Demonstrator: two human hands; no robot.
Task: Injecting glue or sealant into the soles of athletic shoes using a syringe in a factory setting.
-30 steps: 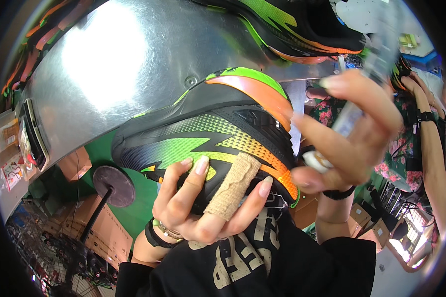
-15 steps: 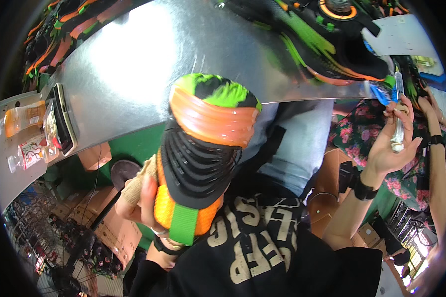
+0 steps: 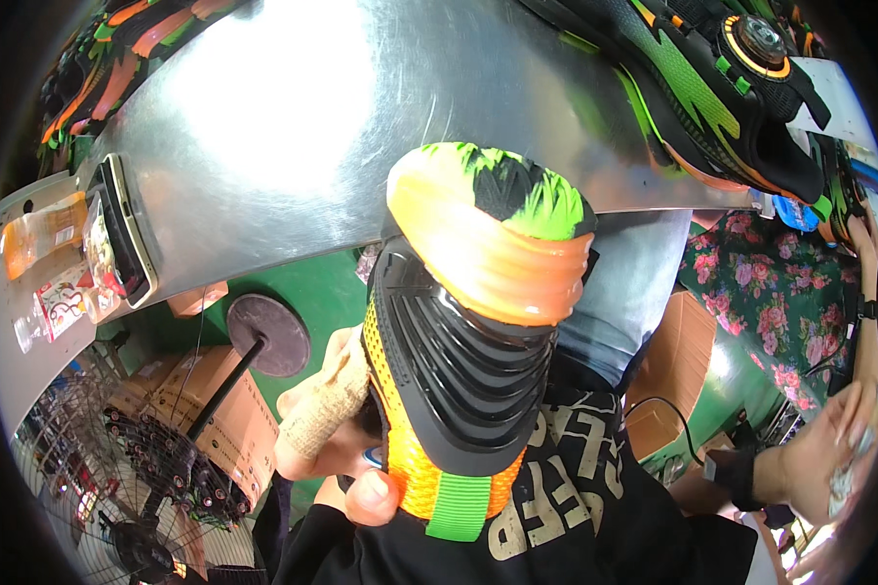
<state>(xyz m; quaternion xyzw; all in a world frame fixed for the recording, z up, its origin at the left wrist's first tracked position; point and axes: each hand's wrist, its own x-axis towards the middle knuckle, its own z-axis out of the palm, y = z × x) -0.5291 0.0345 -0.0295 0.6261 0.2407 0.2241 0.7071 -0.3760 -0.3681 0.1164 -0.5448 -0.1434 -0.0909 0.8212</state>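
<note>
- Metal table (image 3: 439, 88), glare across its left half; green floor (image 3: 338, 292) and cartons (image 3: 239, 439) below its near edge.
- Second shoe (image 3: 688, 102) lies at its right end; wire fan (image 3: 144, 549) below its left corner.
- Held shoe (image 3: 466, 361), heel toward the camera, hides some near edge; left hand (image 3: 334, 424) grips its side.
- Right hand (image 3: 821, 460), blurred, well right; cannot tell its grip.

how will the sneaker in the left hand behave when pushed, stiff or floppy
The sneaker will probably feel stiff at the back, since a ridged black shell wraps it. The orange sole looks glossy, so may be slippery. The green pull tab looks like thin webbing and would likely bend.
</note>
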